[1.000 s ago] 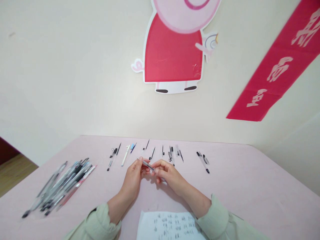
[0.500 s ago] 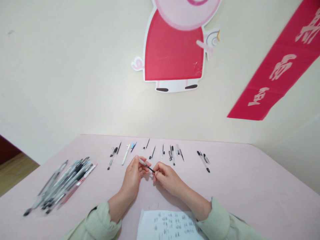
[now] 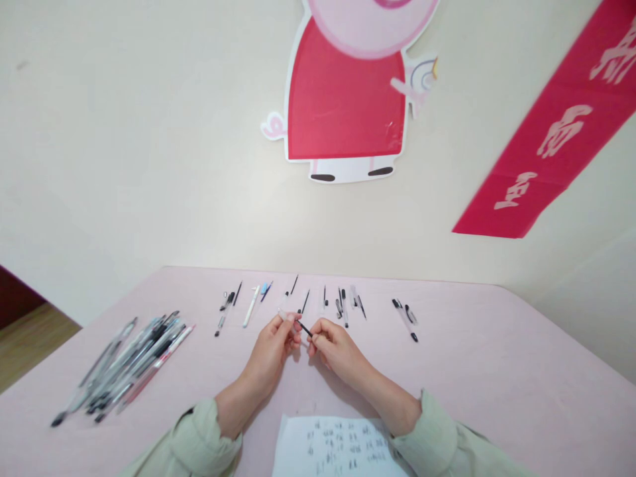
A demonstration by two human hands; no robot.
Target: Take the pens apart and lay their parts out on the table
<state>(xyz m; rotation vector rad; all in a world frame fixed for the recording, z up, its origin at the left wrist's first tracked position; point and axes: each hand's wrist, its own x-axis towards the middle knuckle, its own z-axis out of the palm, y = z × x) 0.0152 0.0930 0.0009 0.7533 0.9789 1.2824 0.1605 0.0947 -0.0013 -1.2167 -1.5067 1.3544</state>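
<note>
My left hand (image 3: 272,350) is closed in a pinch on a clear pen barrel (image 3: 284,316) above the pink table (image 3: 497,371). My right hand (image 3: 336,349) pinches the thin black refill (image 3: 305,328) that sticks out of that barrel toward it. The two hands sit close together at the table's middle. Behind them lies a row of taken-apart pen parts (image 3: 342,306), with barrels, refills and caps set side by side.
A pile of several whole pens (image 3: 124,368) lies at the left of the table. A white sheet with handwriting (image 3: 338,450) sits at the near edge between my sleeves. A cartoon cut-out (image 3: 348,99) and a red banner (image 3: 551,139) hang on the wall behind.
Both hands have shifted slightly away from me. The black refill now shows more between the hands, drawn further out of the barrel than a second ago.
</note>
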